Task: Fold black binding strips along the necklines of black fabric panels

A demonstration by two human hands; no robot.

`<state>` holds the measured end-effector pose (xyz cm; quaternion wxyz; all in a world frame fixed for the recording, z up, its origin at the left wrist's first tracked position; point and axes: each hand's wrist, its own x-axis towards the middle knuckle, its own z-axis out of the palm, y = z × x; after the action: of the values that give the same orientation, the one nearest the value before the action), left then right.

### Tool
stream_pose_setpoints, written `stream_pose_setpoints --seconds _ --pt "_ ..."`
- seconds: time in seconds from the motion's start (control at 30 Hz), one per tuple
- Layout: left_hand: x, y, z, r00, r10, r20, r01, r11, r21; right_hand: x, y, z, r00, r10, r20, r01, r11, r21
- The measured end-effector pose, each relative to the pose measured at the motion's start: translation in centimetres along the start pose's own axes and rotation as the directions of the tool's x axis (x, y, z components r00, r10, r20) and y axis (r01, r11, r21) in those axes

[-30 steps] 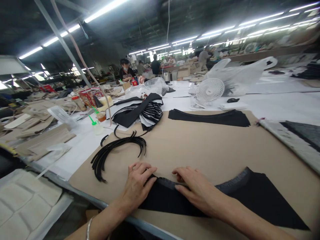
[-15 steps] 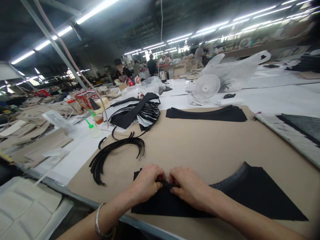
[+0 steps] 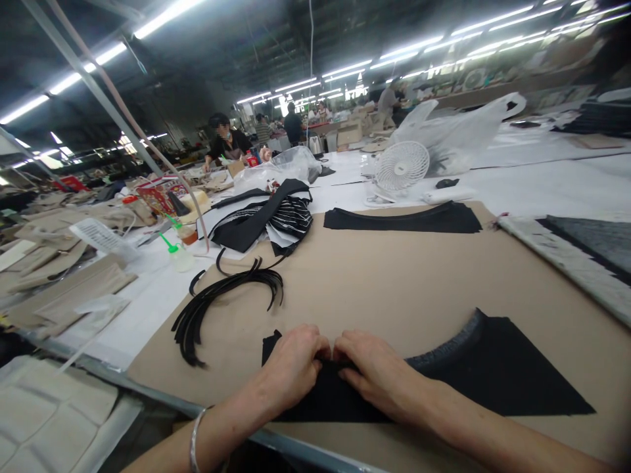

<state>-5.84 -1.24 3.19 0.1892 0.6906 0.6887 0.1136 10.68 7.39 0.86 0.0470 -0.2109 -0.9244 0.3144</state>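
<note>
Spread over a tan sheet (image 3: 394, 282) is a black fabric panel (image 3: 522, 374) with a curved upper edge, where a shinier dark strip (image 3: 451, 345) shows folded along the right part. My left hand (image 3: 298, 364) pinches that edge left of the middle, its bracelet at the wrist. Close beside it, my right hand (image 3: 367, 368) pinches the same edge, fingertips almost meeting the left ones. What lies under the fingertips is partly hidden. Left of my hands sits a bundle of thin black strips (image 3: 221, 299), bent in an arc.
Another black curved piece (image 3: 404, 220) lies toward the back. Behind the strips are a heap of black and striped pieces (image 3: 276, 217) and green-tipped bottles (image 3: 180, 256). A small white fan (image 3: 401, 165) stands near a plastic bag (image 3: 458, 141). A co-worker (image 3: 227, 141) is farther off.
The view has shifted slightly. My hands stay on the panel's edge, with the left fingers now more curled over it. The co-worker in the background has come further into view.
</note>
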Motion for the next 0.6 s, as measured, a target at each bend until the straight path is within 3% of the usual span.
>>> stream_pose_setpoints --seconds 0.17,0.33,0.6 --pt "-1.4 -0.2 1.4 0.997 0.034 -0.070 -0.034 0.999 0.010 -1.0 0.3 0.0 0.994 -0.111 -0.022 0.111 0.994 0.000" --pt "-2.2 -0.9 2.5 0.976 0.066 -0.210 -0.091 0.990 -0.112 -1.2 0.7 0.0 0.985 -0.173 -0.029 0.172 0.985 -0.007" --pt "-2.9 -1.5 3.3 0.955 0.161 -0.248 -0.181 0.981 -0.063 -1.5 0.8 0.3 0.957 -0.289 -0.025 0.281 0.945 -0.168"
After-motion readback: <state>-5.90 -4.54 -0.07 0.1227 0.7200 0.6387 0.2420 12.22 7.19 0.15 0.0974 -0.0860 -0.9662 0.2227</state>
